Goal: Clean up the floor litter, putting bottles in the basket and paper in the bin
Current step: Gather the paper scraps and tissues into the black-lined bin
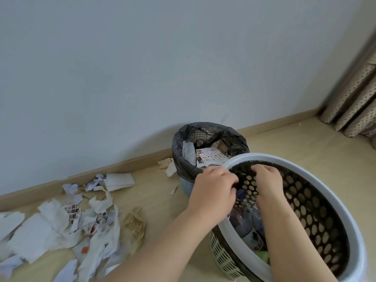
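Observation:
A white-rimmed laundry basket (305, 165) with a dark perforated wall stands at the lower right, with bottles (245, 224) lying inside it. My left hand (213, 192) reaches over the near rim, its fingers curled round the top of a bluish bottle (241, 193). My right hand (268, 184) is inside the basket with its fingers curled downward; whatever is under it is hidden. Behind the basket stands a bin (184, 151) lined with a black bag, with printed paper (211, 157) in it. Torn paper (53, 224) is strewn over the floor at the left.
A crumpled brown paper (135, 222) lies near my left forearm, and a tissue scrap (167, 164) lies beside the bin. The grey wall and wooden skirting (122, 165) run behind. Patterned curtains (354, 104) hang at the right corner. The floor is light wood.

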Motion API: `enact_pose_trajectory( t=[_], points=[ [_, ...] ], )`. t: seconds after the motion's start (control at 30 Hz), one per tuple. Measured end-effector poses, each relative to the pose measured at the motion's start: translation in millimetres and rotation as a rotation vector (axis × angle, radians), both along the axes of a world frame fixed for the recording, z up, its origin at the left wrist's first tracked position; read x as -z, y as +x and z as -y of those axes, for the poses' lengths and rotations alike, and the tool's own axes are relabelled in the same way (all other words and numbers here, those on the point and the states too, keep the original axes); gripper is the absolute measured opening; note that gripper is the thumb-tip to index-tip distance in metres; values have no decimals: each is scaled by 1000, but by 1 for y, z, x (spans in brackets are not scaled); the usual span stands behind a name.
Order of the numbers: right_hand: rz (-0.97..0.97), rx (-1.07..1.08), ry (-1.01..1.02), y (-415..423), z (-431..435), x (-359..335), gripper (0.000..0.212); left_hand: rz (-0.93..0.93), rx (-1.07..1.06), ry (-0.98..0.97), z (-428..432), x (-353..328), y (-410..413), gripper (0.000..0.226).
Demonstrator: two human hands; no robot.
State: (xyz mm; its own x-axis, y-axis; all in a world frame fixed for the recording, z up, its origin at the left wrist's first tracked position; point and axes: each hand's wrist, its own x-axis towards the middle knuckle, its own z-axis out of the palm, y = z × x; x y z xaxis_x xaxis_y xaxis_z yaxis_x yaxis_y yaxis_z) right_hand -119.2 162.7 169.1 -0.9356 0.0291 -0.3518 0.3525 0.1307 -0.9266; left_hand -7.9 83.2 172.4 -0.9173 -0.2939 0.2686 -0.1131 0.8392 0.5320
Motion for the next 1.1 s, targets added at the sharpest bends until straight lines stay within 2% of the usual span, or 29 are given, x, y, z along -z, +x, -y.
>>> enact_pose_trajectory(
  t=[0.13, 0.23, 0.37, 0.43, 0.53, 0.6, 0.67, 0.73, 0.77, 0.87, 0.97, 1.03, 1.1],
  points=[
    [-9, -20, -81, 11, 8, -18, 9, -1, -138, 287, 23, -17, 7, 24],
    [-72, -87, -186, 26, 26, -40, 8, 9, -207, 342, 51, -29, 21, 21],
    [-134, -423, -251, 66, 69, -49, 11, 40, -340, 358, 98, -29, 62, 15],
    [-97, -667, -202, 89, 93, -40, 10, 85, -433, 371, 119, -15, 92, 13],
    [-71, -966, -16, 121, 129, -13, 7, 274, -515, 334, 148, 19, 137, 16],
    [-233, -1149, 236, 145, 150, 17, 14, 428, -544, 290, 161, 48, 167, 20],
    [-444, -1486, 565, 167, 160, 54, 25, 530, -561, 247, 165, 75, 192, 22],
    [-603, -1825, 857, 182, 157, 89, 33, 562, -574, 230, 162, 106, 214, 23],
    [-640, -1908, 956, 189, 152, 105, 35, 574, -584, 243, 158, 121, 224, 24],
    [-674, -1900, 1107, 208, 126, 145, 38, 672, -595, 306, 143, 165, 250, 25],
    [-643, -1865, 1188, 222, 102, 178, 43, 815, -487, 346, 115, 192, 265, 12],
    [-462, -1670, 1173, 224, 97, 190, 48, 828, -481, 452, 100, 203, 264, 25],
    [-197, -1402, 1073, 226, 98, 196, 54, 793, -532, 592, 94, 211, 259, 42]
  ],
)
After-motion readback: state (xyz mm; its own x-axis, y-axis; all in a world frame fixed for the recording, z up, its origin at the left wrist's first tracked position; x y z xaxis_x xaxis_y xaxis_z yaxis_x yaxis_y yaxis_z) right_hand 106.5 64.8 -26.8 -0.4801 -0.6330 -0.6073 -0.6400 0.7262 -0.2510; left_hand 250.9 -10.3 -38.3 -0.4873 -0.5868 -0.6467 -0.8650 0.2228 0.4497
